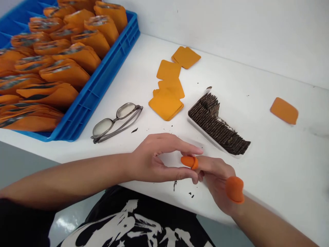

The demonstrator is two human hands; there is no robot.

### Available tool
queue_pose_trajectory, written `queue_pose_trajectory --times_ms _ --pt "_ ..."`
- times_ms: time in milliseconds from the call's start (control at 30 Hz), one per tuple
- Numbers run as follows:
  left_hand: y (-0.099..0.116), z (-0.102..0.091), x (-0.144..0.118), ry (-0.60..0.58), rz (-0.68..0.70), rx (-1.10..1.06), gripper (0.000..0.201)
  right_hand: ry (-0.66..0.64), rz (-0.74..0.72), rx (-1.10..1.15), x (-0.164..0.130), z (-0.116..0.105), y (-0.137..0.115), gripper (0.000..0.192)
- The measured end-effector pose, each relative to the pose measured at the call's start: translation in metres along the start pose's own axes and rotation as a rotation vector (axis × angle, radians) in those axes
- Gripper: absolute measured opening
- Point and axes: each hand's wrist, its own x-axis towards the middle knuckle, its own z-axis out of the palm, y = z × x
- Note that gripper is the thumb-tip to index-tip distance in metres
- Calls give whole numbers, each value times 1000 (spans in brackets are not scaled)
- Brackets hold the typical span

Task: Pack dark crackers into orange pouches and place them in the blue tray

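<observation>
My left hand [159, 157] curves over the table with its thumb and index finger apart. Their tips reach on both sides of an orange finger cot [189, 161] worn on my right index finger, whose base is rolled into a ring. My right hand [218, 178] meets the left one there, its index finger stretched out and its other fingers partly hidden underneath. A second orange finger cot [234, 189] covers my right thumb, held well apart from the index finger. I see nothing else held in either hand.
Just beyond my hands stands a white tray [197, 126] of stacked dark brown pieces [218, 125]. Orange cards [166, 103] lie behind, one more orange card [284, 110] to the right. Glasses [115, 121] rest beside a blue crate [102, 80] of orange packets [64, 72]. Dark crumbs dot the table.
</observation>
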Motion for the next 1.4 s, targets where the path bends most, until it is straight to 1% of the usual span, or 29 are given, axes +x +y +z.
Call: queue_pose_trajectory --times_ms 133,200,267,433,533,633,700,800,900,1000,1100,1233,1400 --pt "5 -4 5 -64 6 -27 26 -57 23 26 -1 -1 0 62" --pt "8 -5 5 -48 -24 -6 23 -83 48 29 -2 -4 -1 63" --pt "10 -4 4 -20 -68 -8 22 -78 61 37 -3 -6 -2 62" --pt "11 8 -3 36 -155 -52 22 -15 28 42 -6 -7 -3 61" --pt "12 12 -4 97 -200 -79 20 18 17 25 -9 -9 -5 62" --pt "13 9 -4 173 -295 -83 11 98 42 1 -9 -11 -7 50" --pt "13 6 -4 202 -303 -73 11 157 39 -23 -7 -10 -9 45" --pt "13 4 -5 165 -225 -108 15 228 37 -54 -6 -4 -10 39" --pt "11 2 -5 126 -162 -121 17 247 28 -86 -6 4 -9 27" --pt "10 0 -3 96 -149 -129 16 231 1 -158 -5 7 -7 34" --pt "10 -1 -3 57 -217 -230 15 209 -15 -205 -4 8 -6 44" --pt "12 1 -10 -2 -338 -385 12 166 -60 -247 -3 10 -5 46" --pt "11 3 -13 -53 -361 -453 15 155 -90 -283 0 12 -7 45"
